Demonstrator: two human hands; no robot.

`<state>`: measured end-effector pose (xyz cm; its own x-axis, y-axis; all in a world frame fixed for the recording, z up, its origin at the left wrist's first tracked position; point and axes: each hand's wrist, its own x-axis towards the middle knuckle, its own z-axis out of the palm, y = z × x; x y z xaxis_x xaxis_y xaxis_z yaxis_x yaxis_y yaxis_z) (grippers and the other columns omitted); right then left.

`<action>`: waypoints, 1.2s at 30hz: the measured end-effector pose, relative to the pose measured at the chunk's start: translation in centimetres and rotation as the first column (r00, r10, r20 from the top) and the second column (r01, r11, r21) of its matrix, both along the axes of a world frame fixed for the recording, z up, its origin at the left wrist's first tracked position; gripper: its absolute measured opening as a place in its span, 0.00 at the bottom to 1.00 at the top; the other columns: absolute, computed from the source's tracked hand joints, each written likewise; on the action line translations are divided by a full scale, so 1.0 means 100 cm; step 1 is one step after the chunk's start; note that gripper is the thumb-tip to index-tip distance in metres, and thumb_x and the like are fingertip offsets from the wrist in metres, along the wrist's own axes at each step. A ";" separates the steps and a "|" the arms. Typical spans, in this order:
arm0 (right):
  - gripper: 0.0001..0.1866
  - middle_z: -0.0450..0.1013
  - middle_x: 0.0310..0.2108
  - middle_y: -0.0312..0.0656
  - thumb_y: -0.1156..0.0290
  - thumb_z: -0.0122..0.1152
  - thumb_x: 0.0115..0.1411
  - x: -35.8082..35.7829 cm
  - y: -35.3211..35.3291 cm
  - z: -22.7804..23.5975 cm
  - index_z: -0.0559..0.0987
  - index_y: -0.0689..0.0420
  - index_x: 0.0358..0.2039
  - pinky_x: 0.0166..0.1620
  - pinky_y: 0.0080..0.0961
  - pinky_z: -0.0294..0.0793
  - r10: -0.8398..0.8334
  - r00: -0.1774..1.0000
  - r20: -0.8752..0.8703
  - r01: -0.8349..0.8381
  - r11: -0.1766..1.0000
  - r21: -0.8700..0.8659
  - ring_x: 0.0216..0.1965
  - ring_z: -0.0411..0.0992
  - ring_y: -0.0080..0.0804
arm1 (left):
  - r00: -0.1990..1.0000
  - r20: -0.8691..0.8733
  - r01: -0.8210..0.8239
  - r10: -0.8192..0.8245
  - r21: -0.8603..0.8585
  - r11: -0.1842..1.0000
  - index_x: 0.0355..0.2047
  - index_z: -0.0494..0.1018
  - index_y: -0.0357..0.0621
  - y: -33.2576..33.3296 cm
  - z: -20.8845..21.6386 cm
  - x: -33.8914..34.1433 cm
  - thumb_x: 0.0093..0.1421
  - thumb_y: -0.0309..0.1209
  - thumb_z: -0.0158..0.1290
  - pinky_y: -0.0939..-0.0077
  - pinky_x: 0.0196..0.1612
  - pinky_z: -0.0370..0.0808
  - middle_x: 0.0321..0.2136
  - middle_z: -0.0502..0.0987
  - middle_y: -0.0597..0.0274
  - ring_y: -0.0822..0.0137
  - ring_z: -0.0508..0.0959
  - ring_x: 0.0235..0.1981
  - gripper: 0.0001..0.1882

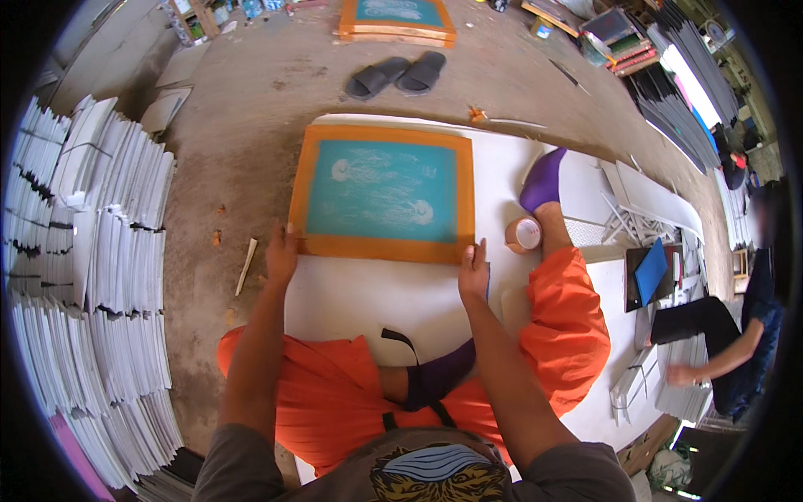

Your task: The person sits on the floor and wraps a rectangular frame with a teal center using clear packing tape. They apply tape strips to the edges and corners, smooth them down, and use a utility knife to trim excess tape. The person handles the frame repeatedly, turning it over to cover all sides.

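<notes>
A screen printing frame [385, 248] with a teal mesh and an orange-brown taped border lies on a white board [368, 301] before my crossed legs. Pale, sketchy figures show on the mesh. My left hand [283, 248] grips the frame at its near left corner, fingers along the edge. At the near right corner, my right hand [474, 272] holds the border, its thumb and fingers closing on the edge. A roll of brown tape [524, 235] sits to the right of the frame, by my foot in a purple sock [544, 177].
Tall stacks of white sheets [117, 251] line the left. Black slippers [397, 75] and stacked similar frames [397, 32] lie beyond the board. White offcuts [631, 217] and a blue panel [650, 272] are to the right, near a seated person [728, 335].
</notes>
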<state>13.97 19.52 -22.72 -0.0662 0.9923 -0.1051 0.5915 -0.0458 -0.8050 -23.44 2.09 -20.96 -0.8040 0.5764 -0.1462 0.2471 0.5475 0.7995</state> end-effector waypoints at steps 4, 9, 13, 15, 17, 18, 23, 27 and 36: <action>0.37 0.67 0.63 0.60 0.51 0.44 0.75 0.000 -0.014 -0.013 0.51 0.62 0.74 0.65 0.39 0.65 -0.048 0.998 -0.046 0.048 0.999 0.017 0.66 0.64 0.57 | 0.996 -0.036 0.080 -0.086 -0.142 0.987 0.68 0.61 0.32 0.001 0.000 0.008 0.74 0.47 0.42 0.59 0.57 0.73 0.57 0.76 0.39 0.43 0.77 0.56 0.33; 0.41 0.64 0.66 0.60 0.47 0.48 0.71 -0.014 -0.009 0.015 0.55 0.65 0.72 0.69 0.49 0.56 0.046 0.834 0.549 -0.144 0.980 0.137 0.69 0.59 0.59 | 0.903 -0.388 0.057 -0.181 -0.311 0.949 0.66 0.63 0.34 0.000 0.001 0.027 0.73 0.46 0.45 0.52 0.68 0.61 0.65 0.66 0.39 0.42 0.64 0.67 0.31; 0.41 0.53 0.73 0.55 0.72 0.58 0.59 -0.088 -0.064 0.026 0.56 0.63 0.72 0.74 0.49 0.45 0.461 0.724 0.513 -0.618 0.763 0.188 0.74 0.49 0.57 | 0.558 -0.651 0.476 -0.514 -0.256 0.841 0.68 0.61 0.35 0.009 -0.003 0.078 0.69 0.43 0.49 0.46 0.73 0.50 0.71 0.57 0.44 0.44 0.53 0.74 0.33; 0.41 0.51 0.73 0.55 0.77 0.53 0.58 -0.125 -0.086 0.011 0.55 0.61 0.73 0.75 0.47 0.44 0.574 0.650 0.498 -0.741 0.626 0.244 0.76 0.45 0.53 | 0.359 -0.665 0.577 -0.655 -0.393 0.716 0.68 0.60 0.35 0.016 0.013 0.104 0.67 0.42 0.51 0.47 0.73 0.50 0.71 0.57 0.45 0.45 0.53 0.74 0.34; 0.40 0.49 0.74 0.52 0.76 0.52 0.60 -0.151 -0.099 -0.003 0.53 0.59 0.74 0.75 0.46 0.43 0.550 0.661 0.510 -0.729 0.632 0.264 0.76 0.43 0.48 | 0.414 -0.641 0.546 -0.646 -0.393 0.740 0.70 0.57 0.35 0.007 -0.013 0.098 0.63 0.39 0.55 0.48 0.74 0.49 0.72 0.55 0.43 0.45 0.51 0.74 0.39; 0.40 0.48 0.75 0.51 0.75 0.52 0.61 -0.157 -0.101 -0.004 0.52 0.59 0.74 0.75 0.46 0.43 0.541 0.666 0.514 -0.726 0.630 0.276 0.77 0.42 0.46 | 0.441 -0.630 0.524 -0.639 -0.397 0.753 0.70 0.55 0.35 0.002 -0.016 0.094 0.60 0.38 0.58 0.48 0.74 0.49 0.72 0.54 0.43 0.44 0.51 0.75 0.42; 0.41 0.45 0.77 0.45 0.59 0.53 0.67 -0.133 -0.095 0.022 0.49 0.56 0.75 0.76 0.46 0.41 0.613 0.551 0.566 -0.738 0.675 -0.012 0.78 0.41 0.39 | 0.543 -0.456 0.583 -0.706 -0.400 0.707 0.72 0.52 0.37 -0.010 0.001 0.094 0.63 0.47 0.55 0.50 0.74 0.49 0.73 0.51 0.46 0.50 0.50 0.75 0.44; 0.42 0.44 0.77 0.43 0.45 0.48 0.70 -0.085 -0.071 0.015 0.48 0.53 0.76 0.75 0.48 0.41 0.511 0.595 0.620 -0.655 0.755 0.007 0.78 0.40 0.39 | 0.542 -0.487 0.550 -0.685 -0.412 0.727 0.73 0.52 0.39 -0.009 -0.002 0.095 0.66 0.52 0.52 0.51 0.74 0.49 0.74 0.51 0.49 0.52 0.50 0.75 0.44; 0.43 0.44 0.77 0.45 0.42 0.43 0.71 0.002 -0.043 0.012 0.48 0.55 0.76 0.75 0.51 0.40 0.284 0.668 0.688 -0.384 0.923 -0.008 0.78 0.42 0.40 | 0.617 -0.474 0.384 -0.628 -0.516 0.766 0.74 0.48 0.41 -0.021 -0.008 0.079 0.69 0.58 0.44 0.52 0.75 0.46 0.75 0.47 0.52 0.54 0.47 0.76 0.44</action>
